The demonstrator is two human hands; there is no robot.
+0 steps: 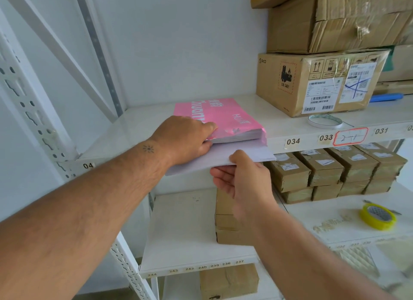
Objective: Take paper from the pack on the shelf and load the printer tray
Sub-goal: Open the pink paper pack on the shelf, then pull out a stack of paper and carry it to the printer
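I am gripping the pink-wrapped paper pack [220, 118] at the white shelf's [138, 127] front edge with my left hand [185, 138], while my right hand [240, 176] is pinching a thin white paper stack [225, 157] overhanging the edge into open air, brown cardboard boxes [312, 82] crowding the right.

Your single head-worn camera looks forward and slightly down at a white shelf [290, 112], close enough that both your forearms fill the lower half of the wide-angle frame. It faces the shelf's front edge near its left corner, with the left upright [29, 112] bowed by the lens and the lower shelf [185, 237] visible beneath. No second view shares the scene.
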